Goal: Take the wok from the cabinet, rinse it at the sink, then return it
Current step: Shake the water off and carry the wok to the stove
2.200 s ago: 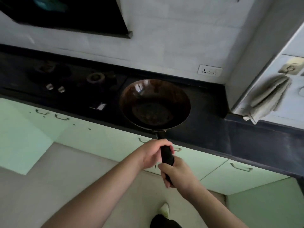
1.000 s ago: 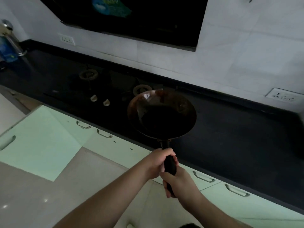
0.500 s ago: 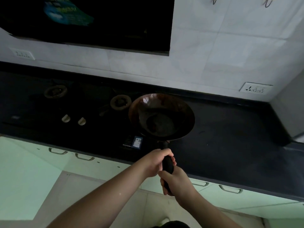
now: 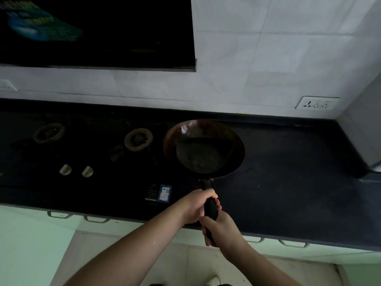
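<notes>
Gripping the black handle (image 4: 210,209) one above the other, the left hand (image 4: 195,207) nearer the bowl and the right hand (image 4: 221,231) at its end, a person holds the dark wok (image 4: 204,149) over the black countertop (image 4: 288,172), just right of the gas burners (image 4: 138,139).

Head camera looks steeply down at the near countertop (image 4: 288,182).

Reddish-brown wok (image 4: 204,148) with black handle (image 4: 210,209) — dark countertop (image 4: 288,182); pale green cabinets (image 4: 31,244); white tiles (image 4: 268,58).
</notes>
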The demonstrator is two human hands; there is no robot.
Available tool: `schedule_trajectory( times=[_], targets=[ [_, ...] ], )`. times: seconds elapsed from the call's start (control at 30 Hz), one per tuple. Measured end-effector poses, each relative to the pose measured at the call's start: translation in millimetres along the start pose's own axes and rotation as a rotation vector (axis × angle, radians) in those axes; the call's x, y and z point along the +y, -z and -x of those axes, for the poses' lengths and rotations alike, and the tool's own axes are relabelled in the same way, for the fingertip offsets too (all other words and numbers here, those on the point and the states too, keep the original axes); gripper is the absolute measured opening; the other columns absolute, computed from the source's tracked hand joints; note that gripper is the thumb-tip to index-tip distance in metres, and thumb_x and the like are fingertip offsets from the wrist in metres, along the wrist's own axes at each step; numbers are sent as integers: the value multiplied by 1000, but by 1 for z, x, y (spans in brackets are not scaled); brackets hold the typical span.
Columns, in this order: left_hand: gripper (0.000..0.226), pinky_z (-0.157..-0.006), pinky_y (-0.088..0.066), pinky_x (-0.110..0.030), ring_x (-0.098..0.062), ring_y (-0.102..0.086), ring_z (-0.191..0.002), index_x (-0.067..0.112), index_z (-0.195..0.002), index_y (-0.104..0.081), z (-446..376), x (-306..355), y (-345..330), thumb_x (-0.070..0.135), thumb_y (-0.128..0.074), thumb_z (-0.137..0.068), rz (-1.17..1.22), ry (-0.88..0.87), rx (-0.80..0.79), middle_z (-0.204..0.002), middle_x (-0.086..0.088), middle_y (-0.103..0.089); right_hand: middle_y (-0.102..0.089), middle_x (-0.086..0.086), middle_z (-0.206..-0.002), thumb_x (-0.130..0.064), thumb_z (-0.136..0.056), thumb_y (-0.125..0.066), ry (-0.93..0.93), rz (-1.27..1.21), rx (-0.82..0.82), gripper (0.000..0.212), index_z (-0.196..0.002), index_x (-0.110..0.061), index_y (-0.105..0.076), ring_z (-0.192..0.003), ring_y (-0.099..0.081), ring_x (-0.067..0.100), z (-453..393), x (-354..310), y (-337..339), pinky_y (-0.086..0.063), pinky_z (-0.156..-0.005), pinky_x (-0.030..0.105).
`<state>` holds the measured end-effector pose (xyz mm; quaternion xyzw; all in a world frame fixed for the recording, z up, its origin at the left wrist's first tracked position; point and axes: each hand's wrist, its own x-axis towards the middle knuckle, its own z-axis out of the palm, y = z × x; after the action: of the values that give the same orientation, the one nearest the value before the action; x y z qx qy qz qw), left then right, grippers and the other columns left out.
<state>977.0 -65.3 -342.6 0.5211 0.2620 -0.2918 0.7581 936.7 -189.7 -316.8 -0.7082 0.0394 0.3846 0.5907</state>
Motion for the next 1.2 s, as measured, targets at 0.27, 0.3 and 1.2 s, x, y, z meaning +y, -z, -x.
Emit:
schedule_trajectory(
  times=[0.27, 0.3, 1.2],
  targets=[
    [19, -81, -50, -34, -20, -61, -74, 7, -68, -59, -11, 11, 30, 17, -59, -84, -37, 34, -59, -70, -8, -61, -55, 3, -53, -12, -89, -57, -12, -38, 95, 11, -91, -2, -55, -43, -50, 14, -15, -8, -32, -39, -45, 26],
    [19, -82, -50, -34, -20, -61, -74, 7, -68, -58, -12, 12, 34, 17, -58, -85, -50, 38, -65, -70, -8, -62, -55, 3, -52, -12, -89, -58, -17, -51, 107, 11, -90, -2, -55, -42, -50, 14, -17, -9, -36, -39, -46, 26],
    [42, -80, -51, -31, -21, -67, -103, 7, -113, -67, -6, -3, 81, 41, -63, -88, -272, 6, -16, -108, -9, -73, -67, 4, -74, -37, -91, -62, -119, 107, 278, 31, -107, -12, -52, -46, -63, 8, -33, 13, -69, -47, -45, 20]
  ],
)
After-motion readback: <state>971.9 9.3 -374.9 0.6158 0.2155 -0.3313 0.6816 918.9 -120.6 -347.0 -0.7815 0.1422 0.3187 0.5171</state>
